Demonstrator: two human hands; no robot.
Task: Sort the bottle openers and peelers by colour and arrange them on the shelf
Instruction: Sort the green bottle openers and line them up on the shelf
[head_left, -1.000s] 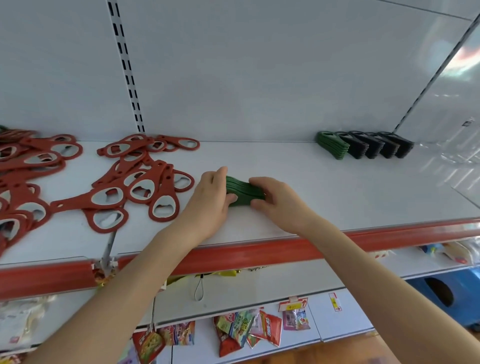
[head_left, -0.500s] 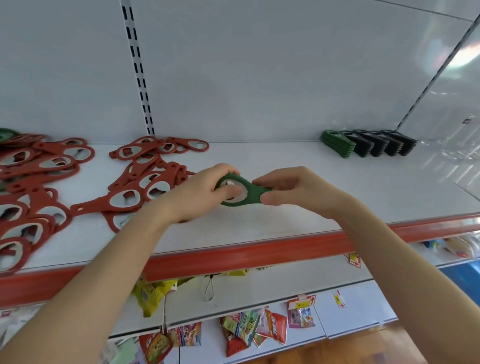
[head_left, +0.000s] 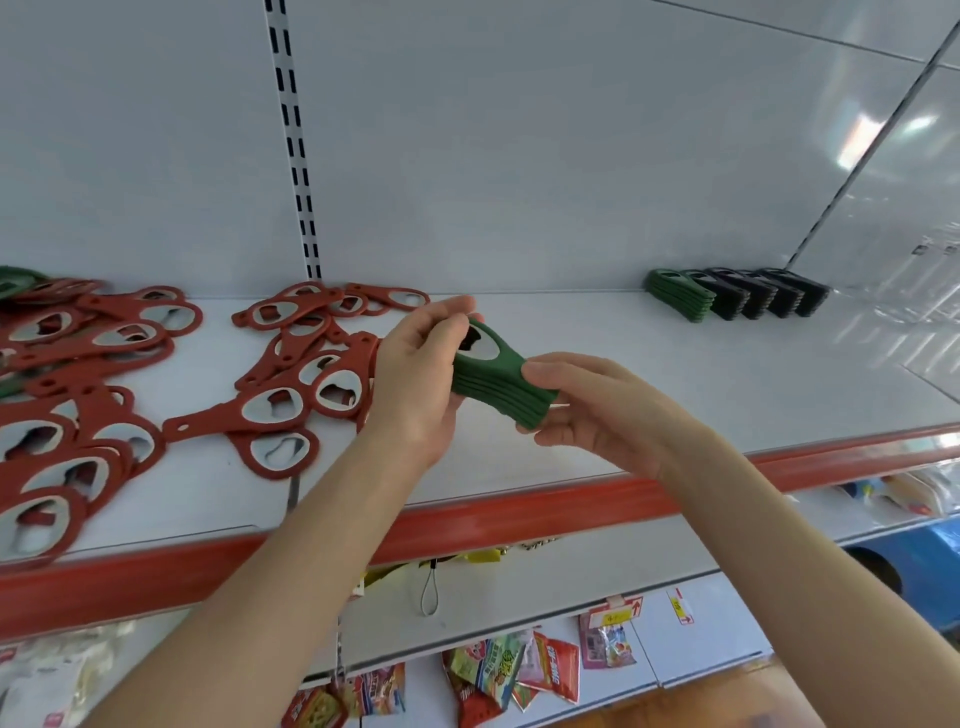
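Both hands hold a stack of green bottle openers (head_left: 496, 374) in the air above the white shelf (head_left: 675, 395). My left hand (head_left: 421, 374) grips the ring end of the stack. My right hand (head_left: 597, 410) pinches the handle end, thumb on top. Several red bottle openers (head_left: 291, 374) lie scattered over the shelf's left part. At the back right a row stands on edge: a green stack (head_left: 678, 293) beside several black stacks (head_left: 763, 291).
A red price rail (head_left: 519, 512) runs along the shelf's front edge. Below it, lower shelves hold snack packets (head_left: 509, 670). A slotted upright (head_left: 293, 140) runs up the white back panel. More green openers (head_left: 15, 280) peek out at the far left.
The green stack has been lifted off the shelf and turned, its ring now facing up and left. Both hands rose with it and stayed on its ends.
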